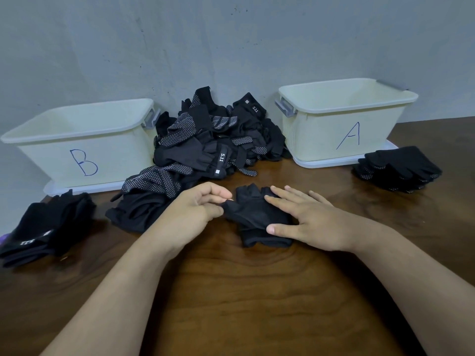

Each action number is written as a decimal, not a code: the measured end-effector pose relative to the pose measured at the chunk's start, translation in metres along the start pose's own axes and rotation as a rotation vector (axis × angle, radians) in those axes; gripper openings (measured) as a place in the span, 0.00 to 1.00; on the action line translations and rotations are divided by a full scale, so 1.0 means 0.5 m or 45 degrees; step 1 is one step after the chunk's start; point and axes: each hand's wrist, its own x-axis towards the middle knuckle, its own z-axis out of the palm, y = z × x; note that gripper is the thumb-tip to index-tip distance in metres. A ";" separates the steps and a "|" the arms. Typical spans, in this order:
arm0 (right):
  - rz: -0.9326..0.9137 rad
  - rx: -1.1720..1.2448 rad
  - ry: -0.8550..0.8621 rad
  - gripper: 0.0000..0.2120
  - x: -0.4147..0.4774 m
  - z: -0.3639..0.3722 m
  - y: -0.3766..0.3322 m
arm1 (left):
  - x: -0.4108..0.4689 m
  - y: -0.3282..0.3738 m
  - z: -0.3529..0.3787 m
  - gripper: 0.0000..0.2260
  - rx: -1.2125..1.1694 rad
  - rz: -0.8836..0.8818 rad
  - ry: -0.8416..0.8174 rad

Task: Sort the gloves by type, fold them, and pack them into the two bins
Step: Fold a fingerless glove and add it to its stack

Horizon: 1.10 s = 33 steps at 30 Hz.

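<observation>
Pinching the left edge of a black glove (259, 217) with left hand (199, 205); right hand (305, 222) spread flat on it, on the table (244, 291) before the glove pile (210, 137).

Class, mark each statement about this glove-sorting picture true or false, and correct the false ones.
1. Bin B stands left of bin A. True.
2. The right hand holds a dotted glove in the air. False: it lies flat on a plain black glove on the table.
3. The left hand pinches that glove's edge. True.
4. The loose pile lies inside bin A. False: it lies on the table between the bins.
</observation>
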 end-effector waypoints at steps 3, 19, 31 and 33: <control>0.003 0.003 0.003 0.39 -0.001 0.000 -0.001 | 0.003 -0.005 -0.003 0.13 -0.067 0.006 0.033; -0.010 -0.010 0.045 0.38 -0.001 0.000 -0.002 | -0.005 -0.011 0.010 0.13 0.227 0.124 -0.078; -0.412 0.215 0.592 0.14 0.025 0.047 -0.053 | -0.012 -0.007 0.044 0.07 0.351 0.397 0.106; -0.386 0.245 0.608 0.11 0.030 0.049 -0.049 | -0.013 -0.005 0.046 0.07 0.337 0.458 0.140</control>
